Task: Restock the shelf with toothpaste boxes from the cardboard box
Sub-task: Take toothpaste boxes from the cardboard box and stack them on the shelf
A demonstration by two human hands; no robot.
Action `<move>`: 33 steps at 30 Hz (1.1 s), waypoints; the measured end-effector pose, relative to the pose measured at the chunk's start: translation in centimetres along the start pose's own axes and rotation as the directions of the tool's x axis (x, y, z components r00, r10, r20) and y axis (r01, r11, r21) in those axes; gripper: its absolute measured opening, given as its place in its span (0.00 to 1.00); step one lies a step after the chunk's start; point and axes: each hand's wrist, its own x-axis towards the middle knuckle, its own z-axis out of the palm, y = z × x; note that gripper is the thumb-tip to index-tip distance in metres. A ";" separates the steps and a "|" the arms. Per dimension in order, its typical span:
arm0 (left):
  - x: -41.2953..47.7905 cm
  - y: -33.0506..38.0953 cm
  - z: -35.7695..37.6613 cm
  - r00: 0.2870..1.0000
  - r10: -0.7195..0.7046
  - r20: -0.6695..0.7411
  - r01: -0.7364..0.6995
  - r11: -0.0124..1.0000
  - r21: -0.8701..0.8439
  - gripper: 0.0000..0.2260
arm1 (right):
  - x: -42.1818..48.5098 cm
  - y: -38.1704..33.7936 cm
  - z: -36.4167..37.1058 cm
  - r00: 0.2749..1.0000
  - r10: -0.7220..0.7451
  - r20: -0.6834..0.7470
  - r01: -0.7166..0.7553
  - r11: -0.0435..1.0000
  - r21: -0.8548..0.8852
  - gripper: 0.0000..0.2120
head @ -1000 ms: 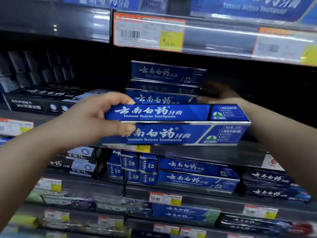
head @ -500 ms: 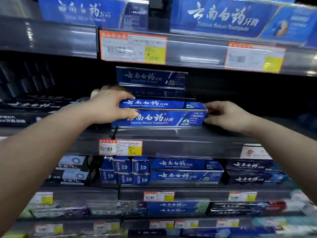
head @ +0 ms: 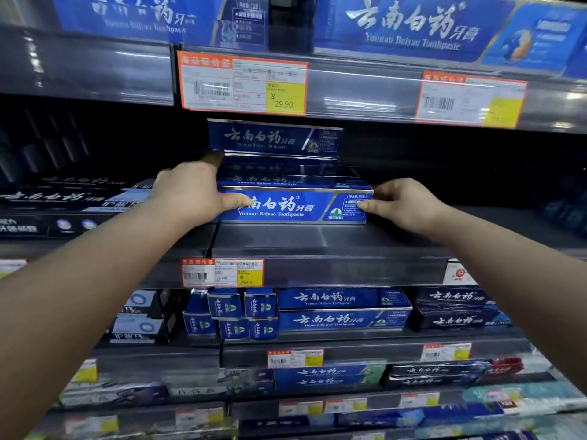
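A blue toothpaste box (head: 292, 206) lies lengthwise on the dark shelf (head: 317, 242), in front of other blue boxes. A further blue box (head: 274, 138) sits higher on the stack behind. My left hand (head: 190, 192) wraps the front box's left end, thumb across its face. My right hand (head: 403, 201) pinches its right end with thumb and fingers. The cardboard box is out of view.
A shelf edge overhead carries a price tag (head: 243, 85) reading 29.90. Dark toothpaste boxes (head: 70, 201) lie left on the same shelf. The shelf's right part is dark. Lower shelves hold more blue boxes (head: 343, 309) and dark boxes (head: 457, 308).
The blue box has gone from mid-air down and back onto the shelf, against the stack. Both hands stay on its ends. The view has moved closer to the shelf.
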 end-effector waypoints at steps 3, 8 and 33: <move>-0.1 0.1 0.0 1.000 0.007 -0.015 -0.007 1.000 0.021 0.36 | 0.5 0.1 0.3 1.000 0.009 0.007 -0.009 0.999 -0.033 0.12; 0.1 0.1 0.4 1.000 -0.002 0.012 0.001 0.997 0.071 0.36 | 1.0 0.2 0.6 1.000 0.027 -0.007 -0.028 0.997 -0.078 0.16; -28.5 41.0 9.9 0.808 0.532 0.254 -0.390 0.806 -0.445 0.27 | -40.6 23.8 -25.5 0.969 0.230 -0.091 -0.245 0.947 -0.209 0.28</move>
